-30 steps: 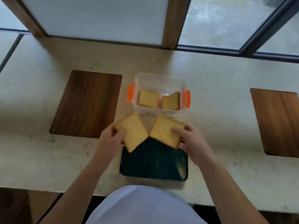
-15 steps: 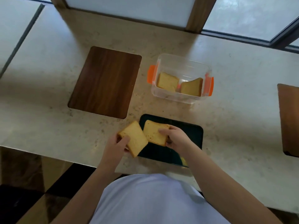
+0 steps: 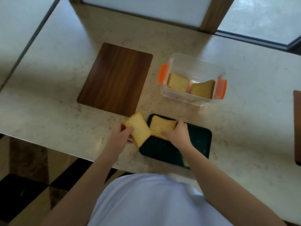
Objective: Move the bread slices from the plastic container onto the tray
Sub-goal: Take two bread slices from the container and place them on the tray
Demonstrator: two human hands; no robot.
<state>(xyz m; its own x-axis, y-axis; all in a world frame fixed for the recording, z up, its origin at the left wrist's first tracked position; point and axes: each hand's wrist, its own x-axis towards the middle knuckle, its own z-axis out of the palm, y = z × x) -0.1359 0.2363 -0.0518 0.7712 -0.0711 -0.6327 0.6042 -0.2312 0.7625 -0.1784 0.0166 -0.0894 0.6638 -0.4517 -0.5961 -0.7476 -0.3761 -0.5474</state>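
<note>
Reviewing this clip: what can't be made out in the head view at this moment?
- Near end of the tray: hidden by the right forearm; a yellowish bit there is unidentifiable.
- Whether the slice under the right hand touches the tray: unclear.
- Wooden board at right: cut off by the frame edge.
- Container floor: blurred through plastic.

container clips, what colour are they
Orange, on both ends of the clear plastic container; the clips show best in the head view.

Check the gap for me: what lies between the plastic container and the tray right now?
In the head view, only bare marble counter separates the plastic container from the tray; nothing sits in that strip.
</note>
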